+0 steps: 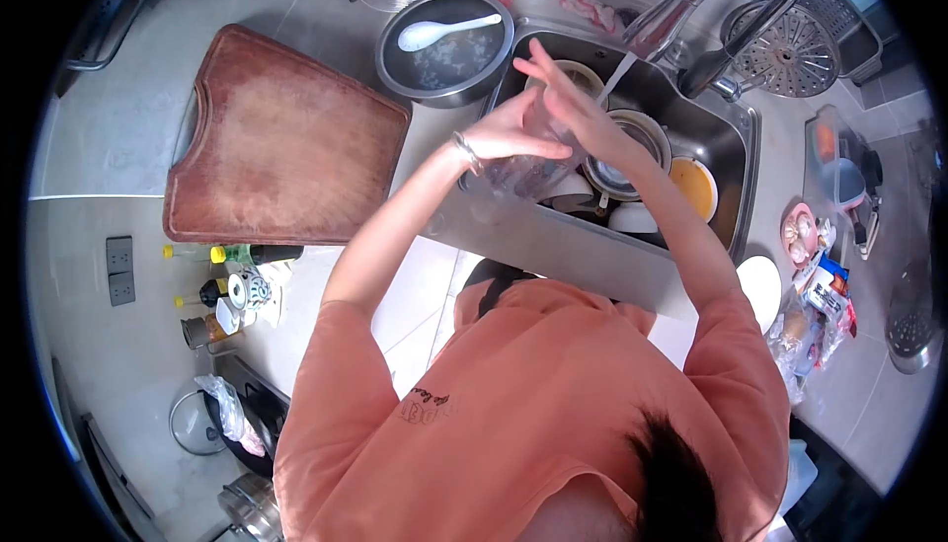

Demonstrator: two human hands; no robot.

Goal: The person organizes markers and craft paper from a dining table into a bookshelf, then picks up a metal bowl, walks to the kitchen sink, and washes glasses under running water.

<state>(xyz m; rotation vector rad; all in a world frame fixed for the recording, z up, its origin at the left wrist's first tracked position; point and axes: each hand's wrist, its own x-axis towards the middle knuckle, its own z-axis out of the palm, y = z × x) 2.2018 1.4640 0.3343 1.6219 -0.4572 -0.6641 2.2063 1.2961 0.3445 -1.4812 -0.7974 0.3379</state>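
Both hands are raised over the near left part of the sink [752,162]. My left hand [504,132], with a bracelet at the wrist, curves around a blurred, see-through sheet that looks like a clear plastic bag [523,179]. Its lower part hangs over the sink's front edge. My right hand [578,113] is held close against the left, fingers stretched and apart, next to the upper part of the plastic. Water runs from the faucet [652,38] just beyond the right hand. Below lie a metal pot [644,132], a yellow-orange bowl [695,187] and white dishes [632,217].
A steel basin [444,78] with cloudy water and a white spoon [444,33] stands left of the sink. Beside it lies a wooden cutting board [286,137]. To the right are a white plate [759,292], a pink bowl of garlic [798,234] and food packets [825,285].
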